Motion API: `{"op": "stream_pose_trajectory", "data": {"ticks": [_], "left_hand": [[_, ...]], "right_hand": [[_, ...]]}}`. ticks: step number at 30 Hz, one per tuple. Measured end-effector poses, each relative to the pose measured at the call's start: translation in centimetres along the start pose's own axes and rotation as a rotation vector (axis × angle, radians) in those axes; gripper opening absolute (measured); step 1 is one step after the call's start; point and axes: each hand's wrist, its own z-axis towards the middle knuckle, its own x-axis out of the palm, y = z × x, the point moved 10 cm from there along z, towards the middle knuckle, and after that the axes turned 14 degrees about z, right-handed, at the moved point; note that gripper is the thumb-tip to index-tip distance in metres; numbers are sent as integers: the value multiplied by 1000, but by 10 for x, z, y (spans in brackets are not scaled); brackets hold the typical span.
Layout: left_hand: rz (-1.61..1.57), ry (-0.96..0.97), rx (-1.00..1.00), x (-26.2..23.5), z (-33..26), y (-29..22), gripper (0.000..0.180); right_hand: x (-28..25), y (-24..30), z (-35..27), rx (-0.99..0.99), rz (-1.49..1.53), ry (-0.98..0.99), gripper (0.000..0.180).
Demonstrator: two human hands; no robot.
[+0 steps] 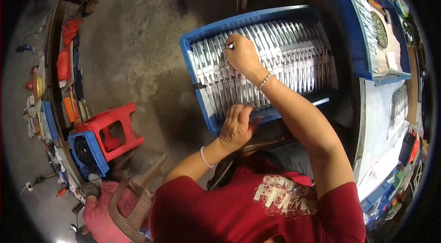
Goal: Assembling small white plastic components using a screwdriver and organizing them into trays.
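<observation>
A blue plastic tray [244, 14] stands in front of me. Rows of slim, shiny metal pieces [289, 52] with rounded flat ends fill it, packed side by side. Over the far left part of the rows is my right hand [243, 55], its fingers closed in a pinch. A small glint of metal shows between thumb and forefinger, like one of the slim pieces; most of it is hidden by the hand. My left hand [236, 127] lies at the tray's near side, fingers stretched out and thumb apart, the fingertips by the ends of the near row.
To the right, another blue tray [363, 61] holds more thin metal pieces and a dark round object, above a white-covered table [379, 128]. At left are a red stool [121, 128], a blue bin [96, 153] and cluttered shelving. Another person [108, 206] sits at lower left.
</observation>
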Motion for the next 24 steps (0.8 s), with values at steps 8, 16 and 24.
{"op": "stream_pose_trajectory", "data": {"ticks": [8,16,24], "left_hand": [[49,6,26,-4,5,-9,37],[-125,-56,-63,-1,-1,4,32],[-328,154,303,16,18,-122,28]], "right_hand": [[-10,6,5,-90,-67,-14,18],[-112,89,-146,26,199,337,16],[-281,123,-393,22,570,354,10]]}}
